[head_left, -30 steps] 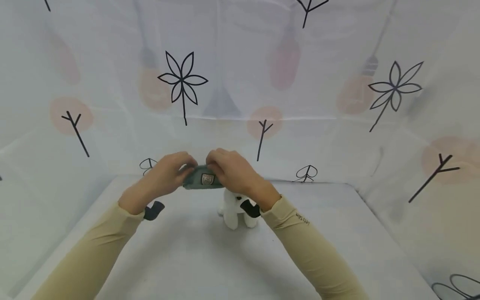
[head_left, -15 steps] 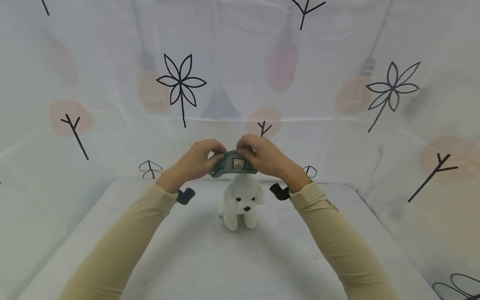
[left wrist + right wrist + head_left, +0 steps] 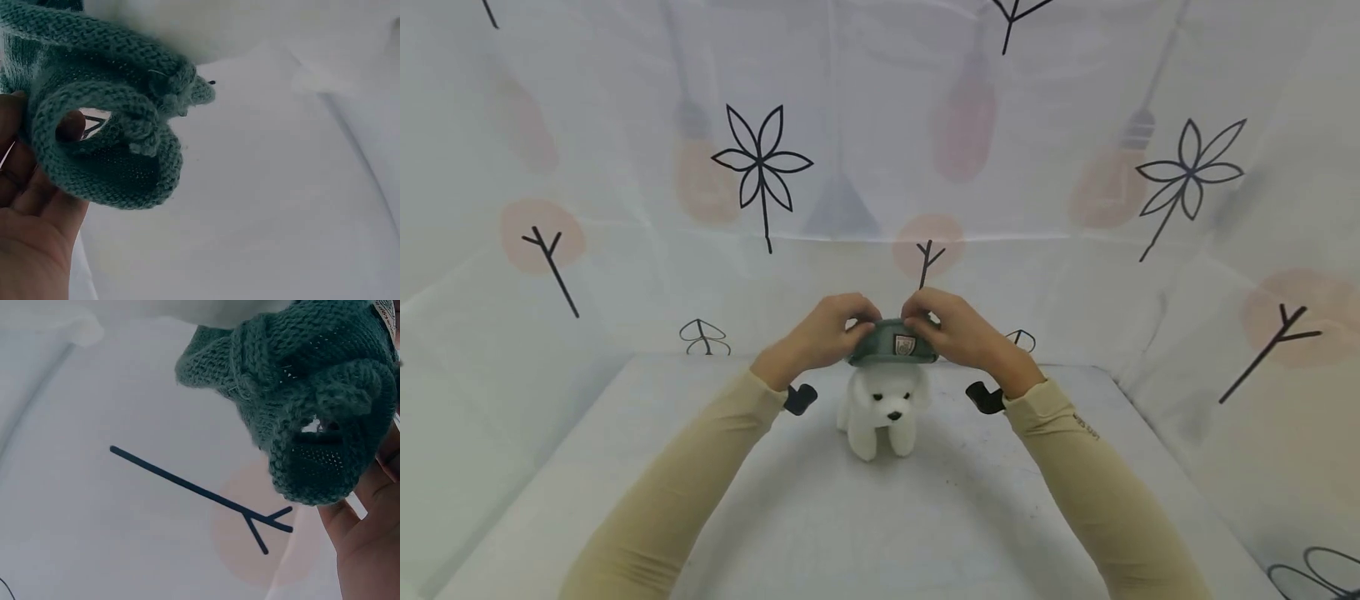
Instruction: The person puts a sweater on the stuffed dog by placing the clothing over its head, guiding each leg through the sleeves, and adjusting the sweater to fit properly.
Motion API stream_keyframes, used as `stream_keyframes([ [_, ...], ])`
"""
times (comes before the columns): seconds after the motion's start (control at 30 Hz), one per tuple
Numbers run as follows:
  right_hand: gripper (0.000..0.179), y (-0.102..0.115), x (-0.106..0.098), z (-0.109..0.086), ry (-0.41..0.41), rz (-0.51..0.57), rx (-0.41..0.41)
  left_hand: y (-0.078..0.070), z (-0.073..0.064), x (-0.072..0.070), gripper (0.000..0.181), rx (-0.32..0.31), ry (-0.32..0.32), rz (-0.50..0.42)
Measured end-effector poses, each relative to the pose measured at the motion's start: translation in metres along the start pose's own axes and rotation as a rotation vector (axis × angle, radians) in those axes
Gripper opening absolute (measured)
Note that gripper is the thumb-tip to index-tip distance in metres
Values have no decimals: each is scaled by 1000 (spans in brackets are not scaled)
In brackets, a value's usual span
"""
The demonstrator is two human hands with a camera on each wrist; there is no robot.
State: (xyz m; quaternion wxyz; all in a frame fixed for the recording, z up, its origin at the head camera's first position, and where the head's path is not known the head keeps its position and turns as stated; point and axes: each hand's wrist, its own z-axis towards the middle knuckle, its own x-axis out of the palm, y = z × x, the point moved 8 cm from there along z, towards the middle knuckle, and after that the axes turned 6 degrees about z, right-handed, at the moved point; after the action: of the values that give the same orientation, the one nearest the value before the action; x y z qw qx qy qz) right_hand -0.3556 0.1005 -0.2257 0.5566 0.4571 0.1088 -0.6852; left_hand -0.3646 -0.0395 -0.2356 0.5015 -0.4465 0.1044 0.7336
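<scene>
A small green knitted sweater [image 3: 887, 343], with a light patch on its front, is stretched between my two hands at the head of a white plush dog [image 3: 886, 427]. My left hand [image 3: 832, 332] pinches its left side, and my right hand [image 3: 961, 335] pinches the other. The sweater's lower edge covers the top of the dog's head; the dog faces me, upright. In the left wrist view, a round knitted cuff [image 3: 109, 200] gapes beside my fingers. Another round opening [image 3: 315, 487] shows in the right wrist view, next to my right palm [image 3: 375, 544].
The dog stands on a white-covered table [image 3: 865, 533]. Behind and at both sides hangs a white cloth [image 3: 850, 75] printed with black flowers, twigs and pink shapes. Dark wrist camera mounts [image 3: 985, 398] stick out inward below the hands.
Both hands have carried the sweater rightward from the dog's left side, raising it and then lowering it onto the top of the dog's head. The dog has stayed in place.
</scene>
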Motion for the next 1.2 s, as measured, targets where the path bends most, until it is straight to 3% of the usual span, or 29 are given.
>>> stream_keyframes([
  [0.33, 8, -6, 15, -18, 22, 44, 7, -3, -13, 13, 10, -17, 54, -13],
  [0.53, 9, -14, 29, -33, 45, 72, 61, -5, -26, 27, 10, -16, 87, 11],
  [0.67, 9, -20, 40, -41, 41, 87, 77, -7, -34, 30, 10, -8, 71, 60],
  [0.93, 10, -25, 52, -50, -20, 92, 107, 2, -54, 32, 13, -66, 18, 84],
  [1.1, 17, -26, 54, -56, -47, 92, 147, 3, -64, 38, 28, -83, 3, 87],
  [1.2, 35, -26, 59, -62, -38, 91, 184, 4, -70, 45, 46, -95, 25, 94],
])
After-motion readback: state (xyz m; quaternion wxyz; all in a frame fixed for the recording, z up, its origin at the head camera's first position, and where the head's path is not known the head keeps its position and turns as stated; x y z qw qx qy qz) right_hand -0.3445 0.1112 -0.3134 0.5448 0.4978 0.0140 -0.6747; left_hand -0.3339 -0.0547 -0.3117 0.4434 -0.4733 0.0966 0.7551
